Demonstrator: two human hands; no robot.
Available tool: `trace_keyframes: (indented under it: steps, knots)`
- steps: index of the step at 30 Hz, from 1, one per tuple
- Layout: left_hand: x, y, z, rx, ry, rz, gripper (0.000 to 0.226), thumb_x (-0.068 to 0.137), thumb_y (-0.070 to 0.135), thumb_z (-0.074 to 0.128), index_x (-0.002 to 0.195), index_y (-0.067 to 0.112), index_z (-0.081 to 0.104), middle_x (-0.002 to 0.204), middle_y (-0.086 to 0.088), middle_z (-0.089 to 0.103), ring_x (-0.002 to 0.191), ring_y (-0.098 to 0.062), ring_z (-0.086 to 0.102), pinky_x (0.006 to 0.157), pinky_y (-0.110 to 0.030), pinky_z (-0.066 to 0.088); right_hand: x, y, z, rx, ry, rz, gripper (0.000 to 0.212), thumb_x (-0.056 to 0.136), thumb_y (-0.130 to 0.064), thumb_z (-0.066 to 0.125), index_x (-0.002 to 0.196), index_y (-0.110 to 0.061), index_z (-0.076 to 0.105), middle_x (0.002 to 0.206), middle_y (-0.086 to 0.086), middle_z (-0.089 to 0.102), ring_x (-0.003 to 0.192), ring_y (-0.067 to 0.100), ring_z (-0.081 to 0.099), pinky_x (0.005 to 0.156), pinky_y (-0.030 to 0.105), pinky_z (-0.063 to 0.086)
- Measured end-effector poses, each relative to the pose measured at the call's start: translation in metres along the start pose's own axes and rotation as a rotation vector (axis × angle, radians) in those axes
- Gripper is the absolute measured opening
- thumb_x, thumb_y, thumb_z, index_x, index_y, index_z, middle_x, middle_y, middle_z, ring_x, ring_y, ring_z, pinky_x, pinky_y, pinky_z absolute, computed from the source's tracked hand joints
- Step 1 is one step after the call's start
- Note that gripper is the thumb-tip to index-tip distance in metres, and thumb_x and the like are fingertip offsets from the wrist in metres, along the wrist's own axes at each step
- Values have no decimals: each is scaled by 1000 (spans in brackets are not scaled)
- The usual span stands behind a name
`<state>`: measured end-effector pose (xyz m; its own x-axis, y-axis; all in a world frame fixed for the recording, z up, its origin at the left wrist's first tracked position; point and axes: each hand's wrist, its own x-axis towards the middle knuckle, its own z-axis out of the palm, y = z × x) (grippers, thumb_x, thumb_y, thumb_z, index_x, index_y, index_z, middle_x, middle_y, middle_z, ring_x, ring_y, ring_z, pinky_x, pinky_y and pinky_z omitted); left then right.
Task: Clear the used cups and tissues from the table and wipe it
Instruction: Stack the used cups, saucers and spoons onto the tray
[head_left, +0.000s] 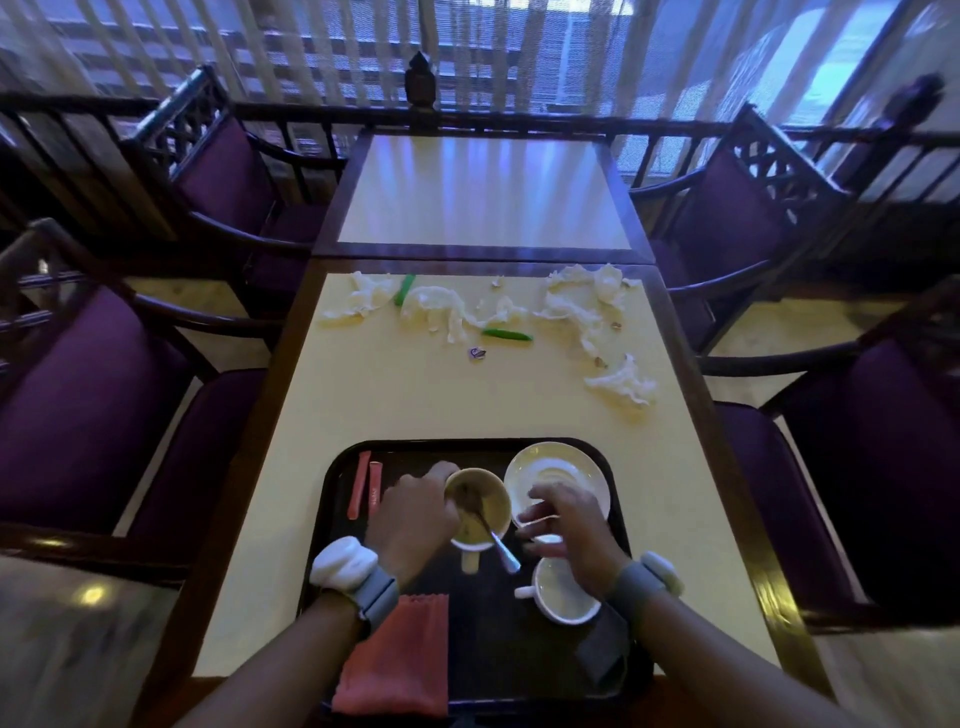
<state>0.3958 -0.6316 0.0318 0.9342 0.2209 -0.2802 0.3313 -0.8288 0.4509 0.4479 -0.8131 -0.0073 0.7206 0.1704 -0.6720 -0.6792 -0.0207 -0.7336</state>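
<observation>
Left hand (415, 512): gripped the cup (480, 506) on the black tray (332, 483).
Right hand (571, 525): seemingly hung over the saucer (561, 473); grip too blurred to tell.
Tissues (457, 312): lay crumpled across the table's (415, 405) far end.

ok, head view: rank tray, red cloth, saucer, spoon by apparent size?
1. tray: clearly largest.
2. red cloth and saucer: they look about alike. The cloth lies nearer the camera, so I won't rank one over the other.
3. spoon: smallest.
</observation>
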Motion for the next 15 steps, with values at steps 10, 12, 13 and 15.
trace_keyframes:
  steps: [10,12,13,15]
  knots:
    - [6,13,0,219,-45,104,28,89,31,43,116,26,48,103,-11,63,97,-36,60,75,-37,49,-11,10,10,-265,-337,113,31,92,-23,65,104,4,57,70,17,61,45,20,59,37,22,41]
    - [8,13,1,236,-43,118,29,89,31,43,117,26,48,103,-11,64,97,-35,60,74,-37,48,-9,9,8,-284,-338,96,29,90,-17,65,101,10,59,66,20,59,43,21,58,37,24,41]
    - [9,11,3,232,-35,121,29,90,31,42,117,26,49,102,-11,64,96,-35,61,73,-36,48,-9,9,6,-298,-349,86,27,89,-16,67,96,9,61,64,20,59,43,21,58,39,27,41]
    - [11,10,8,219,-33,143,28,91,31,41,117,27,49,99,-9,65,93,-33,63,71,-35,48,-10,7,-2,-314,-361,69,21,87,-16,70,87,4,65,61,16,61,44,20,57,42,28,43]
